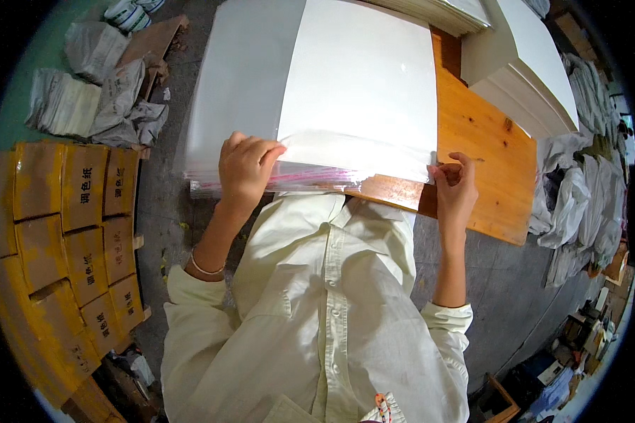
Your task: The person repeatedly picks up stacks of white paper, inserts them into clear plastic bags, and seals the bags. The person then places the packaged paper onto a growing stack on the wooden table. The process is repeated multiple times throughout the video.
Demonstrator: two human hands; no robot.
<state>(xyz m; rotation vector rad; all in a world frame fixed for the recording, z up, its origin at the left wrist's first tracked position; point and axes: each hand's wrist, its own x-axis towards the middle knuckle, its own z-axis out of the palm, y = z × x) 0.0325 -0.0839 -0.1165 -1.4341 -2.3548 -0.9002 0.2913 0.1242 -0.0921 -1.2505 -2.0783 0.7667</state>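
A large sheet of white paper (363, 70) lies on the table, with a clear plastic bag's flap (353, 149) across its near edge. My left hand (245, 168) is closed at the flap's left end, thumb and fingers pinching the film. At the right end, my right hand (456, 185) pinches the flap's edge between thumb and forefinger, the other fingers curled. Beneath and to the left spreads a stack of clear plastic bags (240, 84), with pink strips (310, 175) along its near edge. Whether the paper sits wholly inside the bag, I cannot tell.
The wooden table (494, 158) extends to the right. A tall white paper stack (522, 70) stands at its far right, and another stack (430, 15) lies at the back. Taped cartons (85, 180) are piled on the left. Plastic-wrapped bundles (571, 183) crowd the right side.
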